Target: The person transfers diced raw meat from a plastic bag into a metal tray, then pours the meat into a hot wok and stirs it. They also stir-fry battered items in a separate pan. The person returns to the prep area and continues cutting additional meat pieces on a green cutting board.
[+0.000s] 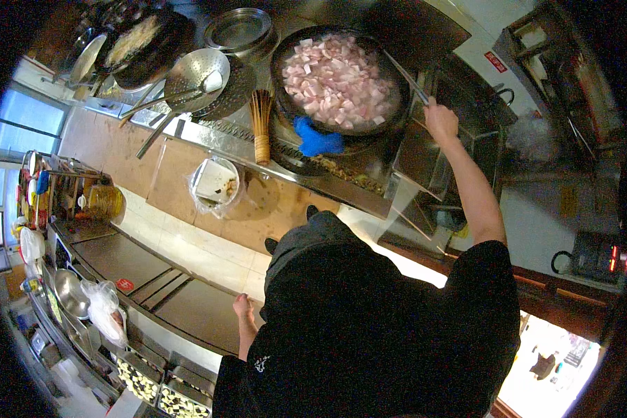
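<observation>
My right hand (441,123) grips the metal handle (405,74) of a long cooking utensil. Its far end reaches the rim of a big dark wok (405,104); the head cannot be made out. Pale pink chunks of meat (339,78) fill much of the wok, with cloudy liquid and some steam around them. Against the wok's near edge lies a bunched blue cloth (316,138). Beside it rests a bamboo wok brush (261,128), bristles pointing away from me. Low at my left side hangs my left hand (244,308), fingers curled, with nothing visible in it.
Left of the wok, a large perforated strainer (188,78) has a ladle across it. A round metal pan (239,28) stands behind. Another wok (136,44) holds frying food. A lined bucket (215,180) stands on the floor, and a steel counter (130,261) runs behind me.
</observation>
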`<state>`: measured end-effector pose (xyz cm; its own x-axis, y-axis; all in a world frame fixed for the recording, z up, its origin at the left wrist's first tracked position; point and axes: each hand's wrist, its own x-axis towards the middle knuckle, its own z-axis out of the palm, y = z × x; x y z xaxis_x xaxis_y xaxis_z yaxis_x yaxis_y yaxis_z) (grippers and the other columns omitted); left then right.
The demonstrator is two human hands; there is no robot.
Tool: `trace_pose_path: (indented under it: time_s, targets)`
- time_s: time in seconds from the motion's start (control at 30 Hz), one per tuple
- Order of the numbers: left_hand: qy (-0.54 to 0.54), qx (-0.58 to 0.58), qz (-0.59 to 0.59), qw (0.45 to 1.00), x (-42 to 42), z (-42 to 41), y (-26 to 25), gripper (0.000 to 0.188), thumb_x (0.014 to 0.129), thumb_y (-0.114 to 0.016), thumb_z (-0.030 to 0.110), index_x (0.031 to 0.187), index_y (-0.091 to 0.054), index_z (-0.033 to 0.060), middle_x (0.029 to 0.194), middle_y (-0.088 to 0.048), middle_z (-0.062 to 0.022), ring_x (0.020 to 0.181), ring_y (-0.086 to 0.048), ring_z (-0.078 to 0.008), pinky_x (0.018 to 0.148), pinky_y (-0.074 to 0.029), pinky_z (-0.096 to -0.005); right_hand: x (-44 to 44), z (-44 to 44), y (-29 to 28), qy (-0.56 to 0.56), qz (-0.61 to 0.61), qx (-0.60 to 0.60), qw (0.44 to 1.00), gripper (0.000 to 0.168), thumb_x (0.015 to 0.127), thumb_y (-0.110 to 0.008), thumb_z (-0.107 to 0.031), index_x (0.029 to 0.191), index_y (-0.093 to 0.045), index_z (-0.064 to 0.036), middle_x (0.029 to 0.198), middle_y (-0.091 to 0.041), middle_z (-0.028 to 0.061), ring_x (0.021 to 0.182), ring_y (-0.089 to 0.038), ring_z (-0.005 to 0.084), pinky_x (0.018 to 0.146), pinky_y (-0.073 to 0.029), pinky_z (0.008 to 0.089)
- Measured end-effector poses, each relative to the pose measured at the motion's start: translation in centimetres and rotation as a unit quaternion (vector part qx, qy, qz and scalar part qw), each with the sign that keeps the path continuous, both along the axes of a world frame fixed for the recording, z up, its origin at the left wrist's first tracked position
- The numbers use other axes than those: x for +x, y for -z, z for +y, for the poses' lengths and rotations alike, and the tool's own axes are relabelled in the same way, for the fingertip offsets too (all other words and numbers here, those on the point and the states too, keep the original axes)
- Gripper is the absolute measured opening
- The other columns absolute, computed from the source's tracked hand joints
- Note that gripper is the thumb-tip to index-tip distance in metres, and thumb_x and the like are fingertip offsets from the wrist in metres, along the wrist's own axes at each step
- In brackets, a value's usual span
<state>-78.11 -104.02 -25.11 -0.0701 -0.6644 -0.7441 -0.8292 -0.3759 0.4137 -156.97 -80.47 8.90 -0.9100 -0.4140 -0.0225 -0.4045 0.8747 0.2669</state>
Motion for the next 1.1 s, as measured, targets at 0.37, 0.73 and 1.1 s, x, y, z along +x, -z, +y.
trace_pose_path:
  time_s: [0.37, 0.73, 1.1]
  targets:
    - [-0.022, -0.002, 0.006, 1.000, 0.4, 2.4, -2.0, 0.024, 0.085, -0.061, 0.022, 0.101, -0.065, 0.0044, 0.083, -0.062, -0.0083, 0.060, -0.049, -0.0191, 0.050, -0.037, -0.0398, 3.7, -0.3, 1.8, 0.151, -0.485, -0.267, 0.819, 0.028, 0.101, -0.051, -0.029, 0.102, -0.052, -0.001, 0.062, -0.048, 0.0015, 0.040, -0.041, 0.0096, 0.033, -0.033, 0.0287]
    - [-0.017, -0.004, -0.042, 0.999, 0.6, 0.0, -3.0, 0.033, 0.086, -0.059, 0.026, 0.109, -0.066, 0.0027, 0.090, -0.064, -0.0114, 0.064, -0.054, -0.0211, 0.053, -0.040, -0.0417, 4.7, -0.4, 0.3, 0.207, -0.619, -0.455, 0.606, 0.029, 0.098, -0.056, -0.034, 0.110, -0.060, -0.007, 0.062, -0.050, -0.0030, 0.039, -0.038, 0.0024, 0.031, -0.027, 0.0192]
    - [-0.017, 0.020, -0.011, 1.000, 0.2, 0.9, -4.2, 0.036, 0.087, -0.058, 0.024, 0.114, -0.063, -0.0004, 0.104, -0.067, -0.0164, 0.082, -0.064, -0.0281, 0.064, -0.049, -0.0444, 2.8, -1.2, -2.4, -0.002, -0.169, -0.309, 0.936, 0.034, 0.088, -0.065, -0.025, 0.119, -0.064, -0.011, 0.076, -0.066, 0.0085, 0.057, -0.061, 0.0242, 0.051, -0.050, 0.0384]
